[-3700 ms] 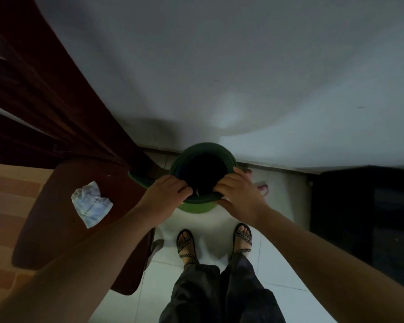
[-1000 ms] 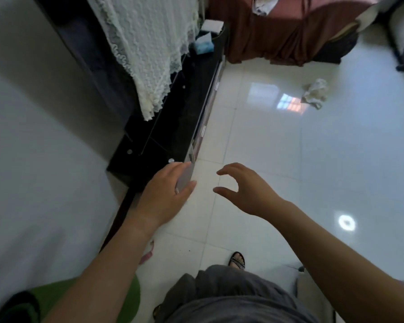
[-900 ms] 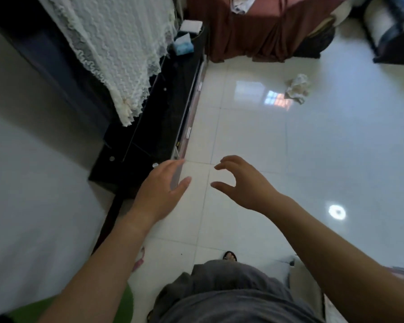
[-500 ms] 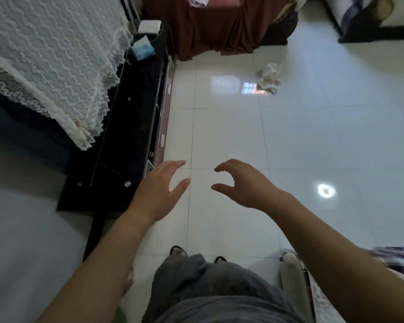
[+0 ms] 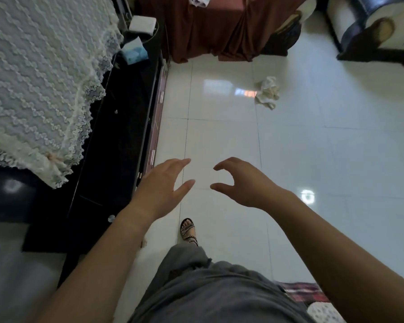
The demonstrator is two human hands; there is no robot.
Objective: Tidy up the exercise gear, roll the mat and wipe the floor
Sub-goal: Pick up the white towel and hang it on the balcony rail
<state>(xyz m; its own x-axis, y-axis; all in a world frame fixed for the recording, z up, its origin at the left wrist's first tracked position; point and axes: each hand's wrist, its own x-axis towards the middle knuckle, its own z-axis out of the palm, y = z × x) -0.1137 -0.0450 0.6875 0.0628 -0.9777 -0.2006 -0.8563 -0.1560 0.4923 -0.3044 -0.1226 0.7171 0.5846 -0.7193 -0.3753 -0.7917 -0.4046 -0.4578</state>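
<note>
A crumpled pale cloth (image 5: 267,92) lies on the glossy white tiled floor (image 5: 324,159), far ahead of me and to the right. My left hand (image 5: 162,188) and my right hand (image 5: 242,181) are both held out in front of my waist, above the floor. Each is empty, with fingers spread and slightly curled. A gap of bare tile shows between them. My sandalled foot (image 5: 188,229) stands on the tile just below the hands. No mat shows in this view.
A low black cabinet (image 5: 117,145) runs along the left, partly under a white lace cover (image 5: 37,85). A blue tissue box (image 5: 134,52) sits on it. A table draped in dark red cloth (image 5: 210,29) stands ahead. A dark sofa (image 5: 371,26) is at far right.
I let go of the green bucket and turned away from the wall. The view has swung onto the open floor, and both empty hands stay held out ahead.
</note>
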